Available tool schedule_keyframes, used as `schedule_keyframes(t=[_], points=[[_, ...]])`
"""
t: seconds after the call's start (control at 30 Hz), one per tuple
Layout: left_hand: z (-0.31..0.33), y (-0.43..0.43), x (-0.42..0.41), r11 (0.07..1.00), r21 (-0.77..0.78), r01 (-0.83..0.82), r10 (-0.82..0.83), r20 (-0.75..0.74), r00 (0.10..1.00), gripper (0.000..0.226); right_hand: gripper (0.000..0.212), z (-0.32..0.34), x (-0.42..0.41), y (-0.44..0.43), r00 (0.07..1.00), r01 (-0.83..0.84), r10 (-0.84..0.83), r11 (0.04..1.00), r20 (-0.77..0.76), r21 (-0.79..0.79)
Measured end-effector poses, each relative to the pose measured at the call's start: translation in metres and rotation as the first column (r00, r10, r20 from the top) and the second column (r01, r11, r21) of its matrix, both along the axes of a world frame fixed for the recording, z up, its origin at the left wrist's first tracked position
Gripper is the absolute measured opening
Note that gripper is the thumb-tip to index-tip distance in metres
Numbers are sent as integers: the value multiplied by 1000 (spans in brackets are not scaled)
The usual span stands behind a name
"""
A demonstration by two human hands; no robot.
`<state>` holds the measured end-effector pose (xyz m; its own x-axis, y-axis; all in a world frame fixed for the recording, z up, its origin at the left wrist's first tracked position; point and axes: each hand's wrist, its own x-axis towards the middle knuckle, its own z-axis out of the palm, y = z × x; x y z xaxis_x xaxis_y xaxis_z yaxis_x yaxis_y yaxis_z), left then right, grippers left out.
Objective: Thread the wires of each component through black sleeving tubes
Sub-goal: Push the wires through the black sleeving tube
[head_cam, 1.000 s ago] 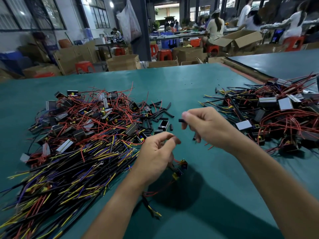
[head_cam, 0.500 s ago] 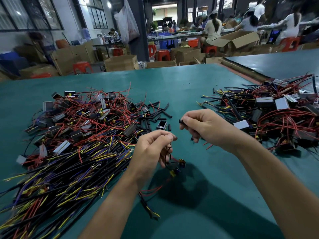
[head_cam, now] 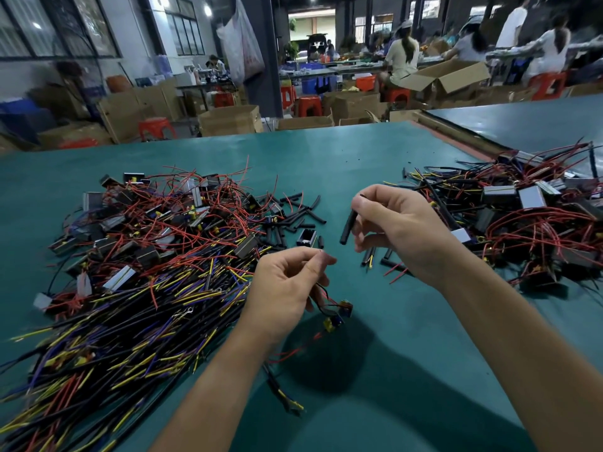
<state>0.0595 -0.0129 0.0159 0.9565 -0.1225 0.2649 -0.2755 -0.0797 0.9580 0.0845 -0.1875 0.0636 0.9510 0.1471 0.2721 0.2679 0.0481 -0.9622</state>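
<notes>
The right hand (head_cam: 401, 230) pinches a black sleeving tube (head_cam: 347, 227) between thumb and forefinger near its upper end, so most of the length hangs free and slants down toward the table (head_cam: 326, 158). The left hand (head_cam: 284, 288) has thumb and forefinger closed on the tips of the wires (head_cam: 321, 290), with the small component (head_cam: 342, 309) dangling below it, just above the surface. Both are held over the middle of the table, nearer its near edge than its far one. The tube looks matte, smooth and light, probably a soft plastic that flattens under a hard squeeze, so a gentle grip close to the open mouth should keep the bore round and steady. The wires are thin, limp and insulated. They will likely buckle if pushed from far back, so holding them bunched right at the tips suits the feed. The component, blue and yellow with dark parts, seems light enough to hang without dragging the wires loose. More short tubes (head_cam: 293, 220) lie scattered beyond the hands. A heap of components (head_cam: 146, 243) with red, yellow and blue leads spreads toward the left edge, and a second heap (head_cam: 528, 216) with grey boxy bodies lies toward the right edge.
</notes>
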Motion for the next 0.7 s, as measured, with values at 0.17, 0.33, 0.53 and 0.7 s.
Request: schedule_keyframes(t=[0.17,0.33,0.53,0.7], points=[[-1,-1,1,999,-34,13,-13,1,1000,18,12,-2,-1,8,997,54,-53,998,51,-16],[-3,-4,0,998,-25,51,-51,25,998,23,12,-5,-1,14,990,99,-98,995,101,-2],[-5,-4,1,997,6,77,-77,21,997,22,10,-3,-4,12,986,95,-91,995,141,-21],[-4,-3,1,998,13,64,-64,31,997,23,11,-3,-4,9,978,116,-97,989,187,-95]])
